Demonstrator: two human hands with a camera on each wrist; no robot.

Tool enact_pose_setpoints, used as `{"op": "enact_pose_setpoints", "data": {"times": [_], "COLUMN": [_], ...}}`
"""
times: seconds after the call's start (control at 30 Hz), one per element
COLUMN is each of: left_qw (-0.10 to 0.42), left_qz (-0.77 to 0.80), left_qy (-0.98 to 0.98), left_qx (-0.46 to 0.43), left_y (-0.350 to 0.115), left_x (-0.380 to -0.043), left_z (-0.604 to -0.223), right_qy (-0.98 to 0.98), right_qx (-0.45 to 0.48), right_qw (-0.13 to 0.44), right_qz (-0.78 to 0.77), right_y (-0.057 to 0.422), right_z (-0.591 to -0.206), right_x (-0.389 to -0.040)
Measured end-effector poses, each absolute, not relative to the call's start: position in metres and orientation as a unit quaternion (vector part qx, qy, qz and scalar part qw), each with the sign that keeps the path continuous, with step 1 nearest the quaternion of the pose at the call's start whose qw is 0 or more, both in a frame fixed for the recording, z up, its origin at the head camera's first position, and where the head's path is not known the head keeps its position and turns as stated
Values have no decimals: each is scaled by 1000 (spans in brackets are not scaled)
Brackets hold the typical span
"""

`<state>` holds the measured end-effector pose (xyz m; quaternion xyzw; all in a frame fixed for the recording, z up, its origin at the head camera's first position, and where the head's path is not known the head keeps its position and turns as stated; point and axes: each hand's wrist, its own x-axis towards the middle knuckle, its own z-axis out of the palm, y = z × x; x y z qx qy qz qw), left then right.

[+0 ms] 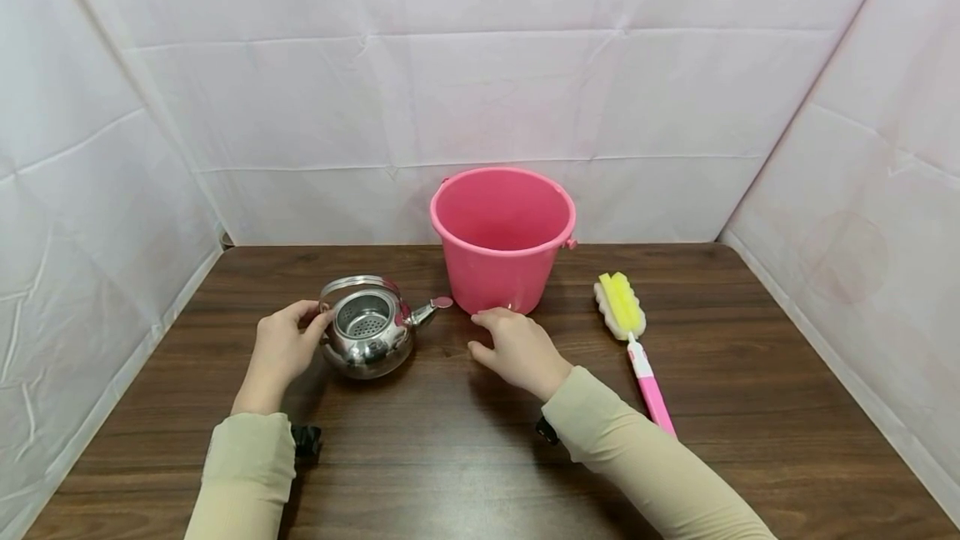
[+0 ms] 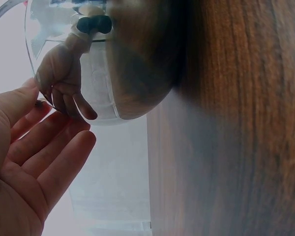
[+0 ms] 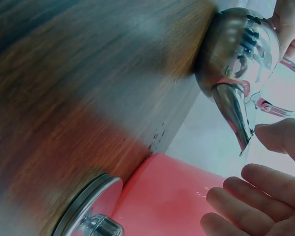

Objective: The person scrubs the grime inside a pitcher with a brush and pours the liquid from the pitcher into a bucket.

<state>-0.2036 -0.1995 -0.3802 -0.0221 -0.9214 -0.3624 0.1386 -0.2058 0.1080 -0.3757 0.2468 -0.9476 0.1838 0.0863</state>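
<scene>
A shiny steel teapot (image 1: 369, 348) stands uncovered, its round strainer (image 1: 364, 313) showing inside and its spout (image 1: 427, 310) pointing right. My left hand (image 1: 288, 344) pinches the teapot at its left side by the handle's base, between thumb and forefinger; the left wrist view shows the other fingers (image 2: 64, 164) spread loosely below. In front of the pink bucket (image 1: 504, 269), my right hand (image 1: 521, 350) hovers with relaxed fingers and nothing in them. The right wrist view shows a round steel lid (image 3: 81, 209) with a knob beside the bucket; in the head view my right hand hides it.
A bottle brush (image 1: 633, 340) with a yellow and white sponge head and pink handle lies right of the bucket. The dark wooden table (image 1: 420, 457) meets white cloth walls (image 1: 315, 107) at the back and both sides.
</scene>
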Motion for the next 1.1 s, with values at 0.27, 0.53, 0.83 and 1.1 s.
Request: {"op": "enact_pose_setpoints", "data": {"times": [0.27, 0.53, 0.83, 1.1], "left_qw": [146, 140, 140, 132], "left_qz": [-359, -360, -362, -363], "left_qy": [-922, -922, -921, -922], "left_qx": [-22, -22, -21, -17], "left_y": [-199, -199, -200, -199], "left_x": [-203, -203, -203, -202], "left_z": [-380, -380, -381, -379], "right_qy": [-948, -941, -937, -932], "right_qx": [245, 262, 273, 286], "right_qw": [90, 83, 87, 95], "right_qz": [183, 199, 201, 200], "right_y": [101, 93, 84, 78], "right_z": [-374, -371, -372, -369], "right_x": [-204, -203, -203, -204]}}
